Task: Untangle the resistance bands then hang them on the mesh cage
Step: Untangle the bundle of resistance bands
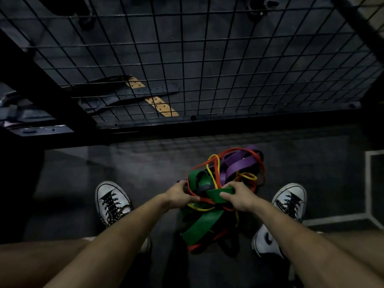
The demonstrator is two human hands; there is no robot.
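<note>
A tangled pile of resistance bands (224,183) lies on the dark floor between my feet: a wide green band (200,223), a purple band (241,165), a thin red band (216,161), a thin yellow band (213,161) and a black one. My left hand (179,194) grips the left side of the tangle, fingers curled around the red and green loops. A folded part of the green band (221,193) is pinched by my right hand (240,197). The black mesh cage (207,59) stands just beyond the pile.
Behind the mesh lie dark belts and a tan perforated belt (160,102). My white sneakers (111,201) (291,199) flank the pile. A white floor line (367,183) runs at the right. A dark frame beam (41,90) crosses at the left.
</note>
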